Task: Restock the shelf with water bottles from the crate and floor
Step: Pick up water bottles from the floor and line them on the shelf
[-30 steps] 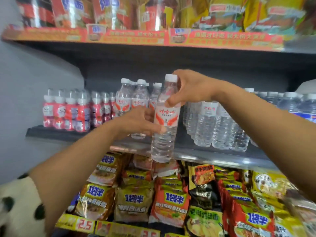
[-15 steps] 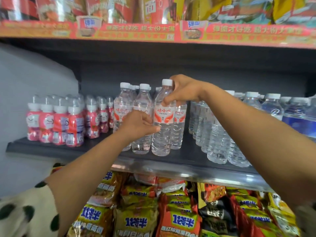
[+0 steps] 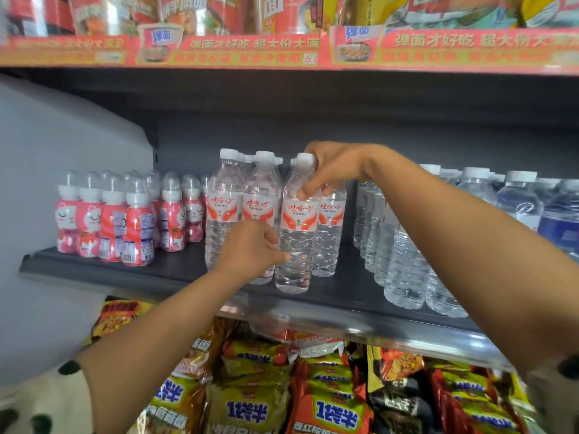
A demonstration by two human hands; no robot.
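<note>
Right hand (image 3: 332, 170) reaches from above, fingers curled round neck of water bottle (image 3: 296, 227). Left hand (image 3: 252, 249) at bottle's lower body, fingers curled against it. Bottle upright near front edge of dark shelf (image 3: 125, 274), beside matching bottles (image 3: 241, 211). Noodle packets (image 3: 250, 402) below.

Two hands reach in. At centre frame, four clear red-labelled water bottles (image 3: 294, 227) form the front row, more hidden behind. Left, four small pink cat-faced bottles (image 3: 138, 227) stand foremost.
</note>
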